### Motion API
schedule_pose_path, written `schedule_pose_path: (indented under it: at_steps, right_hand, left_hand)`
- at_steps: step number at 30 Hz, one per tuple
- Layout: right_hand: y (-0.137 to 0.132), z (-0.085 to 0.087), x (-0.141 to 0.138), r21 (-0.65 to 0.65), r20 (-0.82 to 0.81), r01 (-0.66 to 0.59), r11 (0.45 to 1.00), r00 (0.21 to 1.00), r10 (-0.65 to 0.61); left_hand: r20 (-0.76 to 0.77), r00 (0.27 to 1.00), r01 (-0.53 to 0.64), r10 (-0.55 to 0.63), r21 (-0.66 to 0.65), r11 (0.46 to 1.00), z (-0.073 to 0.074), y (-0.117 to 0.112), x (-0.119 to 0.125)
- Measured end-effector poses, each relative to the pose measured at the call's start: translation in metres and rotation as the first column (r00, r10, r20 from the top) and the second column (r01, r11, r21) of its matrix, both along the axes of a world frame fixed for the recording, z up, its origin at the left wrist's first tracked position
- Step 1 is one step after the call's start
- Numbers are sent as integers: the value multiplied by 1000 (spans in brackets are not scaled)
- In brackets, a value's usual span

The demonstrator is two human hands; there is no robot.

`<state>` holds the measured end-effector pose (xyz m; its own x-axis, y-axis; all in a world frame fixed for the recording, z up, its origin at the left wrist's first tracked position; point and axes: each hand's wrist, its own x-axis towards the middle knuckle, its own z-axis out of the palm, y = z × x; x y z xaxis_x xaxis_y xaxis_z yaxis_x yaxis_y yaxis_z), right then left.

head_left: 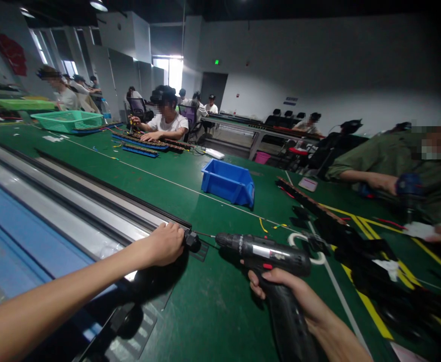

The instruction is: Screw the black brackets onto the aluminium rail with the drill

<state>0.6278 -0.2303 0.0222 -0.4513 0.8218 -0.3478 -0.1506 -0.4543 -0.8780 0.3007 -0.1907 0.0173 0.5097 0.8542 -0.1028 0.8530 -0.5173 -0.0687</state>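
My right hand (pixel 284 291) is wrapped round the handle of a black cordless drill (pixel 269 254), which points left with a long thin bit (pixel 205 235) in its chuck. The bit's tip reaches the black end fitting (pixel 192 240) of a long metal rail (pixel 129 221); whether it sits in a screw I cannot make out. My left hand (pixel 167 244) grips that fitting at the rail's end, fingers curled over it and partly hidden. Nearer to me, a second black bracket (pixel 124 319) with a slotted plate shows below my left forearm.
A blue bin (pixel 228 182) stands on the green table (pixel 160 183) beyond the drill. Black parts and cables (pixel 378 281) lie to the right, near a co-worker in a green sleeve (pixel 371 156) holding another drill (pixel 409 191). A green basket (pixel 67 120) and another seated person (pixel 167 120) are farther back.
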Motion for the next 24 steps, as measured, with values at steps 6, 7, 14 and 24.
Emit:
schedule_pose_path:
  at_steps: [6,7,14,24]
  right_hand:
    - [6,8,3,15,113,-47,999,993,45]
    - [7,7,3,13,114,-39,999,993,37]
    - [6,6,3,0,116,-36,999,993,36]
    - [6,6,2,-15,95,-59,998,994,60]
  left_hand:
    - [14,1000,3,-3,19,1000,0,-1,0]
    - [16,1000,0,0,19,1000,0,-1,0]
    - [41,999,2,-3,13,1000,1,-2,0]
    - [5,1000,16,-17,41,999,0,-4,1]
